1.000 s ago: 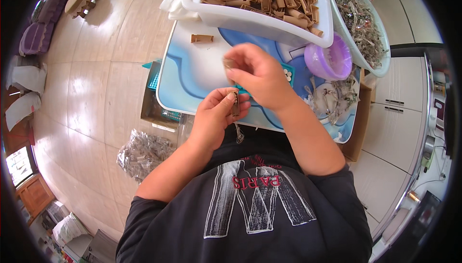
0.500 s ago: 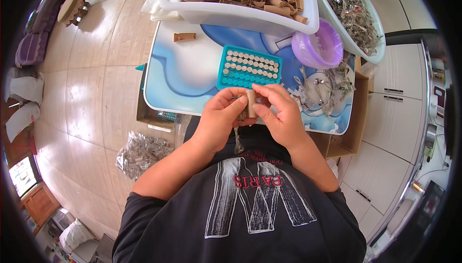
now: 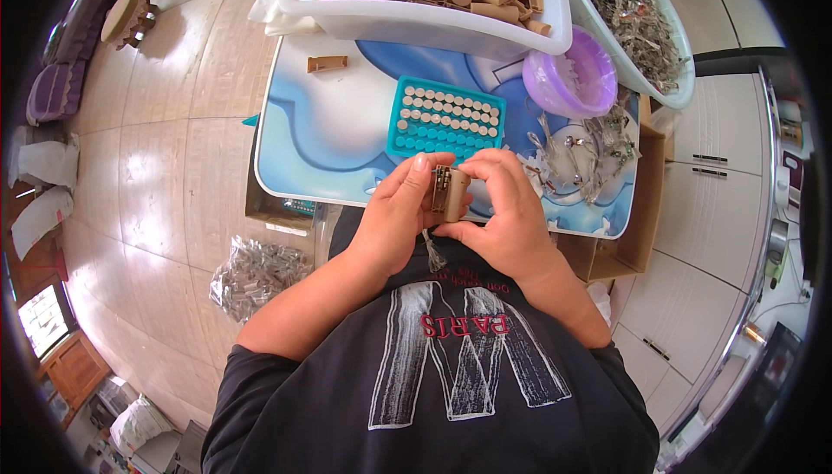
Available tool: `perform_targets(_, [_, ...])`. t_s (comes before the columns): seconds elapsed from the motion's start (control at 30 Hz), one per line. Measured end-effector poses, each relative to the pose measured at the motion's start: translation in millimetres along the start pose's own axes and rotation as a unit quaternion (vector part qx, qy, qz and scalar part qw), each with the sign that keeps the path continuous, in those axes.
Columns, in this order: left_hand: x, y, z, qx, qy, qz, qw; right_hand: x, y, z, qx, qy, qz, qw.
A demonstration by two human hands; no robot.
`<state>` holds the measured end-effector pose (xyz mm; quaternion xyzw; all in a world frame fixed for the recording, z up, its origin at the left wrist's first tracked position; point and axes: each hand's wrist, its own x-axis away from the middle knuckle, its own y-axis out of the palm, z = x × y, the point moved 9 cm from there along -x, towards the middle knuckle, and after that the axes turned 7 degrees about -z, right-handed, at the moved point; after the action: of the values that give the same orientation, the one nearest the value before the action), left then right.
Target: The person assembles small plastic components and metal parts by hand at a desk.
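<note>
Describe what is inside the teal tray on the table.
The teal tray holds rows of small pale round pieces filling its far rows; the near rows show empty teal sockets. Its near edge is covered by the left hand and right hand.

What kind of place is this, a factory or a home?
Probably a home used for piecework: a small printed table on a tiled floor, white cupboards beside it, and a white tub of brown plastic parts. Both hands hold one brown part.

Person wears dark grey short-sleeved T-shirt (image 3: pixel 433 387) w/ large pale grey graphic & small red lettering on chest; forearms bare, no watch/rings seen.
</note>
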<state>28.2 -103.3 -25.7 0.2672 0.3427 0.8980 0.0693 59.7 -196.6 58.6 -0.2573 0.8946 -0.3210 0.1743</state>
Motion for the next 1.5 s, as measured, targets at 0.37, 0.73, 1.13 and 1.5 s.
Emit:
perform_targets(0.37, [1.3,4.8,-1.1,0.023,0.028,-0.024,0.999,-0.9,6.8,-4.8,0.086,-0.023,0.004,0.996])
perform_targets(0.73, [4.1,13.9,4.5,-0.012,0.025,-0.026,0.999,0.7,7.3,-2.2,0.089,-0.018,-0.003,0.996])
perform_targets(1.13, [18.5,25.0,36.1,-0.408,0.161,-0.020,0.898,16.9,5.6,40.8,-0.247,0.045,-0.036,0.967])
perform_targets(1.5, [22.4,26.2,31.1,-0.449,0.188,-0.001,0.874,34.4,5.9,39.2,-0.464,0.058,0.115,0.877])
